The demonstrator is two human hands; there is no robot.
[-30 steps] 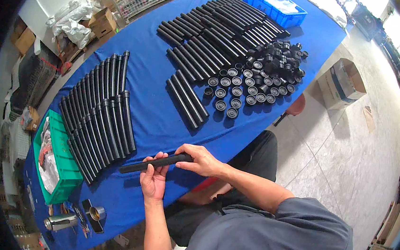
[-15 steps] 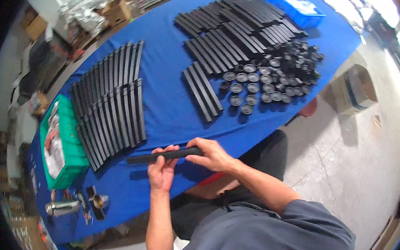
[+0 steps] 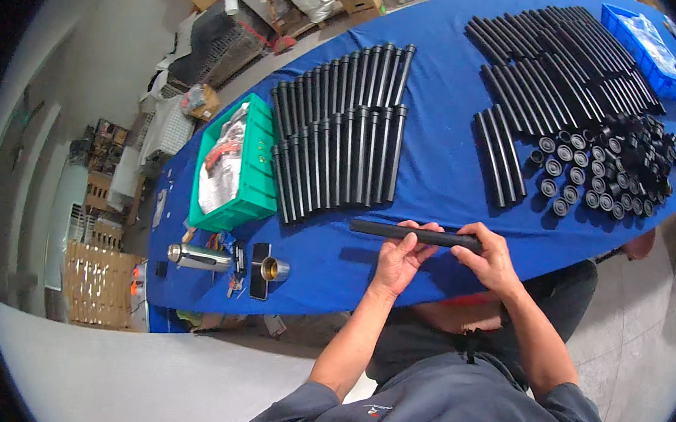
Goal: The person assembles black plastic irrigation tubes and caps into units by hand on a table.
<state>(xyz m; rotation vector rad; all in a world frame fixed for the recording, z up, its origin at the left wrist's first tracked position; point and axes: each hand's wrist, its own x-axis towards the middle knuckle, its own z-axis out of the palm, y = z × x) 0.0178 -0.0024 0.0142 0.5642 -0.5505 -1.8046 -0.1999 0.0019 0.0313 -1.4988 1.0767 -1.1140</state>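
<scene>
A black tube (image 3: 373,228) lies level across both hands above the table's near edge. My left hand (image 3: 402,263) holds it near the middle from below, thumb in front. My right hand (image 3: 491,262) grips its right end, thumb and fingers round it; the fingers partly hide that end. Beyond my left hand, two rows of black tubes with wider capped ends (image 3: 335,150) lie side by side. Farther right are plain black tubes (image 3: 500,157), with many more behind them. Round black caps (image 3: 577,176) stand in a loose heap beside these.
A green crate (image 3: 255,192) holding plastic bags stands at the left. Near it are a steel flask (image 3: 199,257), a metal cup (image 3: 274,269) on a dark phone-like slab (image 3: 257,284), and small tools. A blue bin (image 3: 659,78) sits at the far right of the blue-covered table (image 3: 437,179).
The view has swung left, so the table and hands appear farther right. Both hands keep hold of the tube, which now lies more level.
</scene>
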